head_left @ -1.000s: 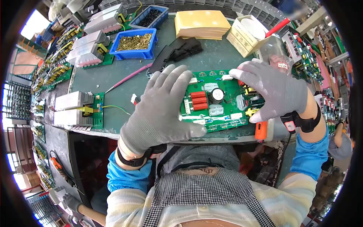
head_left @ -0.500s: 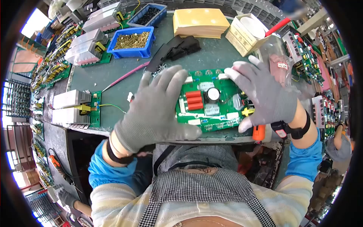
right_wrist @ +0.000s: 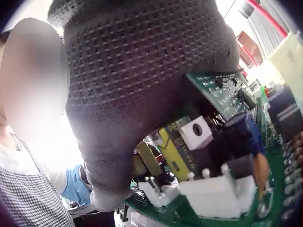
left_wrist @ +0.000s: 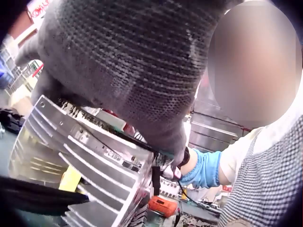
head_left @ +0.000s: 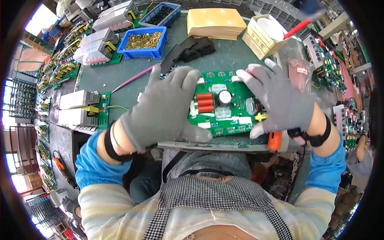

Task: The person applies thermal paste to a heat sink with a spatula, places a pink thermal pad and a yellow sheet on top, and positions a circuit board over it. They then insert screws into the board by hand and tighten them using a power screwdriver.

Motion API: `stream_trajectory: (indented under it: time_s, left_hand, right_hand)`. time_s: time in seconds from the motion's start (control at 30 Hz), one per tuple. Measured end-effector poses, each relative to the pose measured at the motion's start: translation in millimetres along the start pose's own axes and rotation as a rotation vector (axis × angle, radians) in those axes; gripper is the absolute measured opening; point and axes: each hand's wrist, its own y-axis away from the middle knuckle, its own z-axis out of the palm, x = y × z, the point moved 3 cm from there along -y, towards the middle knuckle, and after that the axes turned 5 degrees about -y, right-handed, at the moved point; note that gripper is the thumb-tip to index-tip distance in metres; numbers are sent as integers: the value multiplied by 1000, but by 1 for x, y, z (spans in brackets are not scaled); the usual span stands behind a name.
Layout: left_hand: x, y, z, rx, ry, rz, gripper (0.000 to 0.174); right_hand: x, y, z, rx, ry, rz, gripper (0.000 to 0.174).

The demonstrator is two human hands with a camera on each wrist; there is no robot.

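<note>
At the near edge of the grey-green table (head_left: 120,82), head view: a green circuit board (head_left: 224,109) with red block parts and a round black capacitor sits between both grey-gloved hands. The left hand (head_left: 164,108) covers its left end, fingers spread and slightly bent to the far edge, thumb at the near edge. The right hand (head_left: 276,100) spans the right end the same way. Both hold the board. Only this view shows the surroundings: a blue plastic bin of brass parts (head_left: 144,41), a stack of yellow sheets (head_left: 216,22), a thin pink rod (head_left: 136,80), and an orange-handled tool (head_left: 275,140) at the table edge just beside the right thumb.

Left wrist view: the left hand's gloved palm (left_wrist: 128,61) fills the top. Beneath it is a ribbed silver metal heat sink (left_wrist: 90,161), which the head view hides under the hand. The orange tool (left_wrist: 163,205) shows low down. Fingertips are out of frame.

Right wrist view: the right hand's palm (right_wrist: 142,94) presses on the board's (right_wrist: 279,208) edge, against a white plastic connector (right_wrist: 213,194) and a yellow component (right_wrist: 173,151). Fingertips cannot be seen.
</note>
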Motion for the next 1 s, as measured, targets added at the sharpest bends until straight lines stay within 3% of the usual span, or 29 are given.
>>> stream_trajectory:
  time_s: [0.1, 0.23, 0.37, 0.47, 0.6, 0.7, 0.8, 0.83, 0.87, 0.97, 1.0]
  left_hand:
    - [7, 8, 4, 178, -28, 28, 122]
    - [6, 0, -7, -83, -27, -25, 124]
    - [9, 12, 4, 150, -131, 57, 124]
    - [3, -5, -12, -93, -93, -5, 122]
    - [12, 15, 2, 200, -91, 32, 119]
    - [10, 6, -6, -13, -108, -21, 123]
    - [14, 17, 3, 147, -135, -15, 126]
    - [10, 11, 1, 39, -65, -42, 127]
    - [11, 11, 3, 82, -72, -23, 126]
    - [12, 19, 9, 277, -66, 32, 125]
    - [10, 16, 10, 243, -55, 26, 125]
  right_hand:
    - [2, 2, 3, -22, 30, -19, 123]
    - [3, -1, 2, -79, 19, -6, 125]
    - [-6, 5, 9, -16, 96, -11, 125]
    - [6, -4, 1, -113, -53, 8, 125]
    - [-6, 5, 10, 1, 150, -22, 125]
    - [-5, -5, 2, -131, 87, -10, 125]
    - [0, -6, -1, -150, 100, 5, 125]
    - [0, -9, 2, -163, 68, -4, 125]
    - [2, -9, 3, -171, 49, -1, 125]
    - [-2, -2, 6, -36, 124, -67, 124]
    - [-3, -1, 9, -10, 123, -79, 124]
